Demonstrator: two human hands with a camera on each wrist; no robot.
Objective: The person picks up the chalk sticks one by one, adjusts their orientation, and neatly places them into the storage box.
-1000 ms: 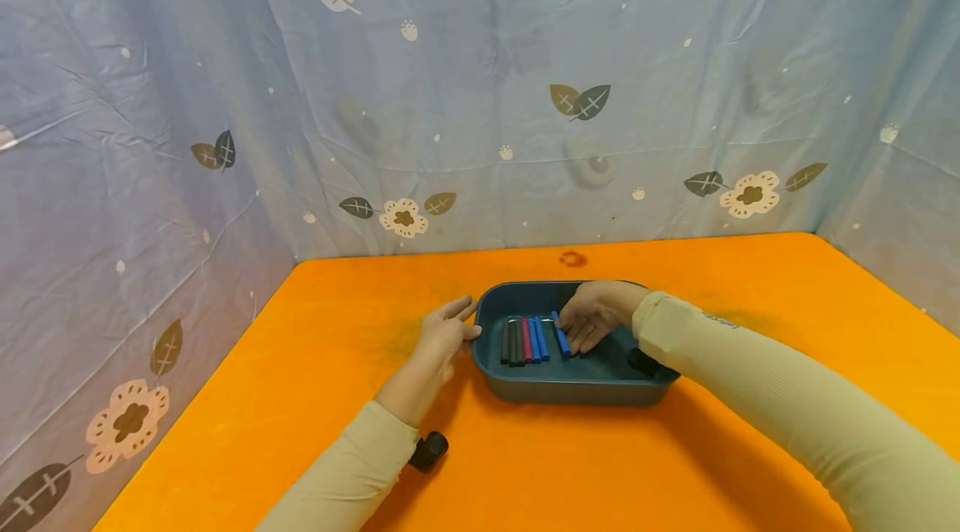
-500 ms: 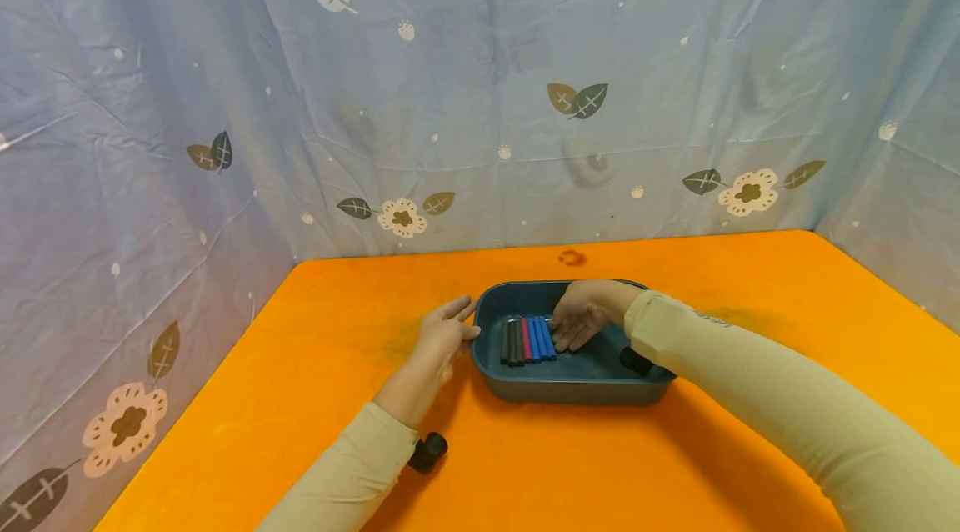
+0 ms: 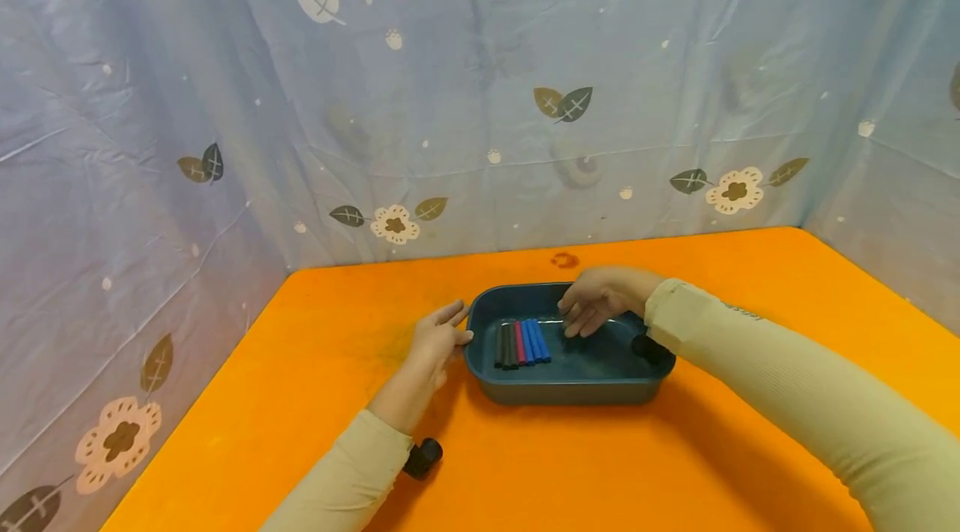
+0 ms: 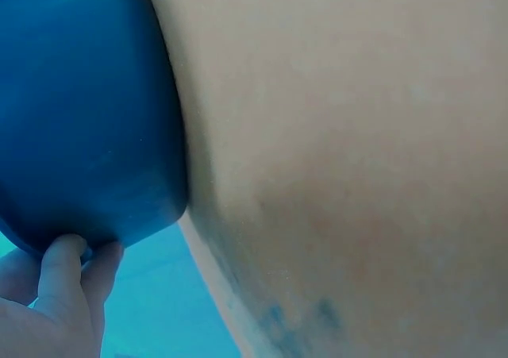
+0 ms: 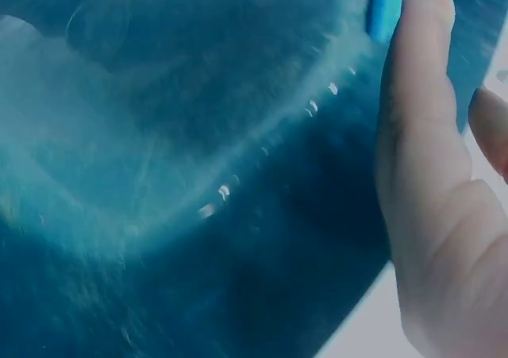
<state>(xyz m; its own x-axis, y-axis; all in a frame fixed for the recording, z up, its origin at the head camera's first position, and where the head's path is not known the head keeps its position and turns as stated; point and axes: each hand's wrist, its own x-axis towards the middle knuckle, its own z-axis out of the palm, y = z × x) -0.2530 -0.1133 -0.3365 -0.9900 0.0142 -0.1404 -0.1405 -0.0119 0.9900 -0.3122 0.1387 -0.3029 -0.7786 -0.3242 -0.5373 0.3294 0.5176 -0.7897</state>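
A dark teal basin (image 3: 592, 392) sits on the orange table. Toward its left end, short slim sticks lie side by side on the basin floor: black sticks (image 3: 507, 347), a red stick (image 3: 520, 343) and blue sticks (image 3: 536, 342). My right hand (image 3: 592, 298) hovers over the middle of the basin, just right of the blue row, fingers loosely bent and holding nothing. In the right wrist view, a blue stick end (image 5: 386, 9) shows beyond a finger. My left hand (image 3: 435, 342) touches the basin's left end with fairly straight fingers (image 4: 63, 275).
A patterned pale blue curtain (image 3: 465, 123) encloses the back and sides. The orange tabletop (image 3: 360, 323) spreads around the basin, with a reddish ring mark (image 3: 565, 260) behind it. A small black device (image 3: 423, 459) is at the left wrist.
My right hand slid a blue stick left against the others and let go, then rose and drew back a little. The left hand stays at the basin; the head view shifted slightly.
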